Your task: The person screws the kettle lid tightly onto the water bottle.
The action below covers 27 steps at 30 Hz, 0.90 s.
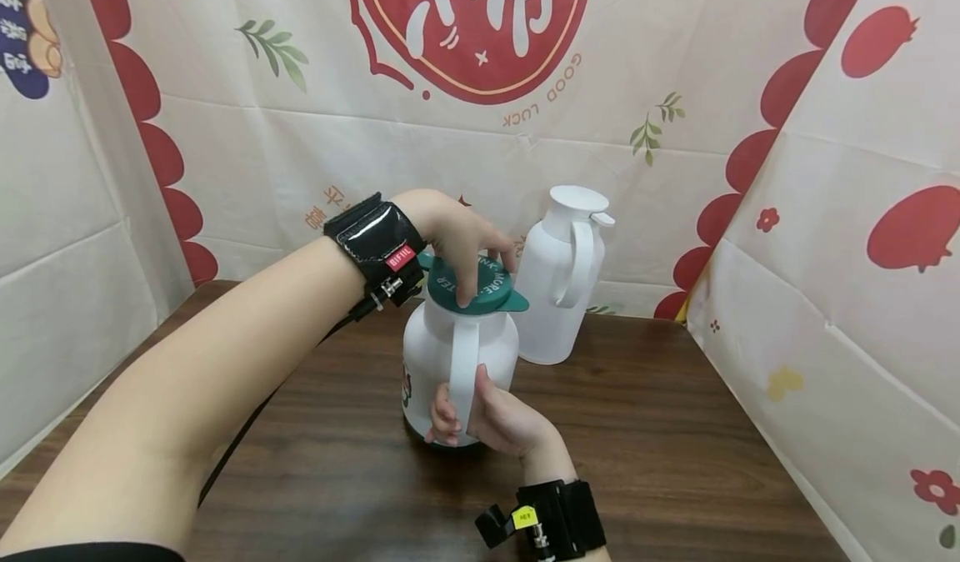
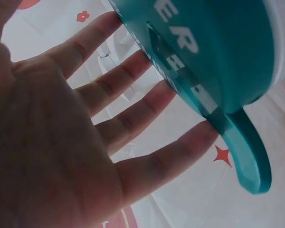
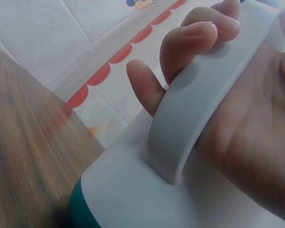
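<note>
A white thermos jug [image 1: 427, 345] with a green lid [image 1: 489, 288] stands upright on the wooden table. My left hand [image 1: 459, 233] reaches over the top and grips the lid's rim, thumb on the near side and fingers across it. In the left wrist view, the fingertips touch the edge of the lid [image 2: 199, 52], which has white lettering and a green tab [image 2: 251, 159]. Lower down, my right hand [image 1: 510, 420] holds the jug's white handle [image 1: 464, 362]. The right wrist view shows fingers curled round that handle [image 3: 199, 99], above the jug's green base [image 3: 83, 206].
Just behind and to the right stands a second jug [image 1: 551, 295], all white, its handle facing forward. Printed cloth [image 1: 225, 153] hangs behind and on both sides of the wooden table [image 1: 630, 445]. A black cable [image 1: 251, 420] trails beside the left forearm.
</note>
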Each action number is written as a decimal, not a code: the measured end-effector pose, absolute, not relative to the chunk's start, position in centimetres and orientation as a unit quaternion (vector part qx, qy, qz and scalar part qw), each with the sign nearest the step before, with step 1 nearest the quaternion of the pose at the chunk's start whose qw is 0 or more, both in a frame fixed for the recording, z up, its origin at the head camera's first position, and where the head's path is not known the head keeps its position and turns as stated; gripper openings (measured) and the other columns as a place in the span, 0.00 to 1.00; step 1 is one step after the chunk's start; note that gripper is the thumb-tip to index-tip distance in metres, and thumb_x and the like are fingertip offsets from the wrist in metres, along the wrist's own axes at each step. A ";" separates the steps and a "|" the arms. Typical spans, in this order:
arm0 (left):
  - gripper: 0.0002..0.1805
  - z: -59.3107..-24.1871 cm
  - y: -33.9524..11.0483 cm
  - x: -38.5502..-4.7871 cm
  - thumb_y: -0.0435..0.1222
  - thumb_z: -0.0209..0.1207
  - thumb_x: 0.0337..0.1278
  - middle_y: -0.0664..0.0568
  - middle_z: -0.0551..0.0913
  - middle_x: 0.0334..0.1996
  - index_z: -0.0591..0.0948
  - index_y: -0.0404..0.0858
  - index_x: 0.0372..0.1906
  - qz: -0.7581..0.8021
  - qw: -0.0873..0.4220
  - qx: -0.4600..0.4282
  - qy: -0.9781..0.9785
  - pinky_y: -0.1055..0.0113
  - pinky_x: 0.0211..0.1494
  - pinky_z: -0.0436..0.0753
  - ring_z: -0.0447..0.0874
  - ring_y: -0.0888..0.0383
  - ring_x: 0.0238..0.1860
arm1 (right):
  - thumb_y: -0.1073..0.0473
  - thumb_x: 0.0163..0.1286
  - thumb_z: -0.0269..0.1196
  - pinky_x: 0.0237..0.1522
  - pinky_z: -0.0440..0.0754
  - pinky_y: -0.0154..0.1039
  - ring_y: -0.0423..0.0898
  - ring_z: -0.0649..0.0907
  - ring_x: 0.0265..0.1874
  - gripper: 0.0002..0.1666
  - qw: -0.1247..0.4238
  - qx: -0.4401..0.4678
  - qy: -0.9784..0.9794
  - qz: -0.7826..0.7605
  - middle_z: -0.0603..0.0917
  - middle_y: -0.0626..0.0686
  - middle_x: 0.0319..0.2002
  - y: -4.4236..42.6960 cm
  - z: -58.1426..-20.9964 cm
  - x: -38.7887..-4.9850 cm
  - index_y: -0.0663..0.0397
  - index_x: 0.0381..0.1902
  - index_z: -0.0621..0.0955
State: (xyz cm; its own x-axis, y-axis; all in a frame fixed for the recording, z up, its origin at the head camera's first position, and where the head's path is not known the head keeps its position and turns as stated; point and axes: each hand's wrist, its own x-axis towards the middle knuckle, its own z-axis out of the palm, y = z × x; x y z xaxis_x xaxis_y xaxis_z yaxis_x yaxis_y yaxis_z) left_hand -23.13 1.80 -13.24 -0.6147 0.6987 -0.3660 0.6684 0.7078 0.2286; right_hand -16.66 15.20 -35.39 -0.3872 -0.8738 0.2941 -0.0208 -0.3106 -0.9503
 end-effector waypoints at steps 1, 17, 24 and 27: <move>0.35 -13.2 1.8 -23.1 0.35 0.70 0.45 0.51 0.67 0.58 0.72 0.52 0.62 0.034 0.218 0.380 0.898 0.58 0.46 0.79 0.68 0.51 0.53 | 0.25 0.66 0.30 0.54 0.71 0.46 0.44 0.68 0.27 0.36 0.319 -0.453 0.492 -0.672 0.67 0.45 0.28 15.2 -35.4 -16.6 0.46 0.35 0.69; 0.31 -12.8 2.3 -20.9 0.51 0.60 0.57 0.49 0.78 0.53 0.73 0.41 0.63 0.044 0.127 0.330 0.934 0.50 0.53 0.74 0.76 0.51 0.50 | 0.23 0.65 0.30 0.52 0.72 0.47 0.46 0.67 0.26 0.36 0.311 -0.451 0.505 -0.667 0.65 0.46 0.26 15.1 -35.5 -16.8 0.46 0.33 0.68; 0.30 -13.6 2.7 -20.8 0.55 0.61 0.56 0.49 0.79 0.50 0.77 0.41 0.58 0.050 0.126 0.305 0.943 0.50 0.53 0.75 0.76 0.51 0.50 | 0.24 0.66 0.31 0.52 0.72 0.47 0.46 0.67 0.26 0.36 0.309 -0.448 0.503 -0.671 0.65 0.46 0.26 15.2 -35.3 -16.8 0.47 0.33 0.68; 0.30 -14.1 2.8 -20.8 0.55 0.62 0.54 0.50 0.79 0.49 0.78 0.42 0.57 0.043 0.126 0.299 0.945 0.52 0.52 0.75 0.76 0.51 0.49 | 0.24 0.66 0.31 0.52 0.72 0.47 0.45 0.67 0.26 0.36 0.310 -0.447 0.504 -0.671 0.65 0.46 0.26 15.3 -35.3 -16.7 0.46 0.33 0.69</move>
